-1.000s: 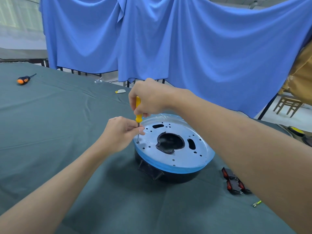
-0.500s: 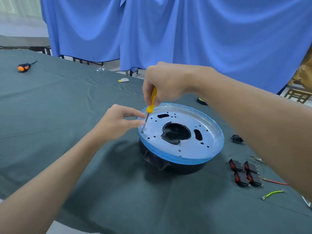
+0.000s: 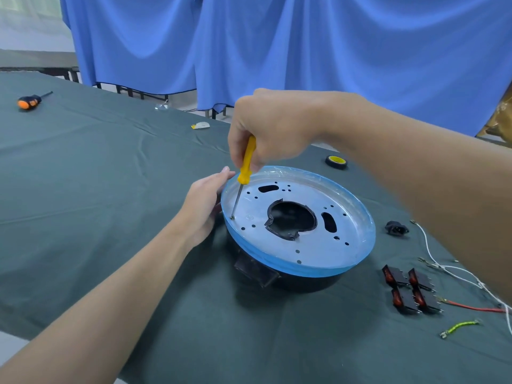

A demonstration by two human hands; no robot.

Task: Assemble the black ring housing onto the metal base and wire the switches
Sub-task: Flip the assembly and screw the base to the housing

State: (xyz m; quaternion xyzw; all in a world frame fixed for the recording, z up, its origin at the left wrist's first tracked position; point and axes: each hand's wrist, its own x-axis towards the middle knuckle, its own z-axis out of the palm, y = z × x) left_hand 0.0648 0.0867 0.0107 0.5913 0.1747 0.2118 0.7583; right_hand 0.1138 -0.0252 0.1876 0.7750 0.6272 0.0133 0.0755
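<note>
Four switches near metal base

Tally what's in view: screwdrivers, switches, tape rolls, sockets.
Screwdrivers: 2 (yellow screwdriver, orange screwdriver)
Switches: 4
Tape roll: 1
Socket: 1
Total: 8

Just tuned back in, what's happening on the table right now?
The person's right hand grips a yellow screwdriver, its tip set on a screw near the left rim of the metal base. The left hand rests open against that rim, steadying it. The base sits on top of the black ring housing. Four switches and loose wires lie to the right, not yet connected.
</note>
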